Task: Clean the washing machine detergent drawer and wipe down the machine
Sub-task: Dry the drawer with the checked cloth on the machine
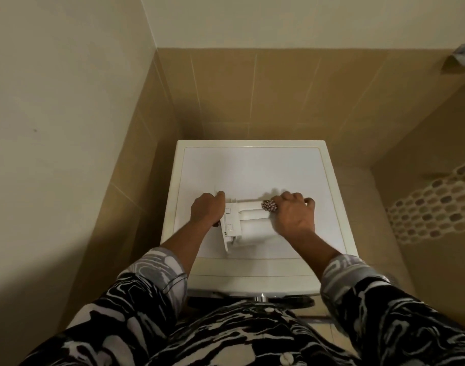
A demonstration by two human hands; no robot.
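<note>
The drawer (248,224) is seen out of its slot, laid on the flat top of the machine (252,167), nearer the front edge than the back. Its long axis runs roughly left to right, slightly skewed, with the front panel at the left end and the compartments stretching rightward.

A small patterned cloth (269,205) is pressed against the far rim of the drawer, right of its middle. The cloth is bunched inside the right hand (293,217), whose fingers are curled round it; only a wad shows at the thumb side. The panel end is gripped by the left hand (207,211), with fingers hooked over its top edge. The drawer is thus braced at one end and worked at the other.

The right hand is judged to be the working one. The open length of the drawer lies to its left, toward the panel. The next wipe therefore appears to call for a stroke along the long axis, drawn leftward toward the bracing hand. The machine's top is not yet being wiped. A tiled wall (226,88) stands behind.
</note>
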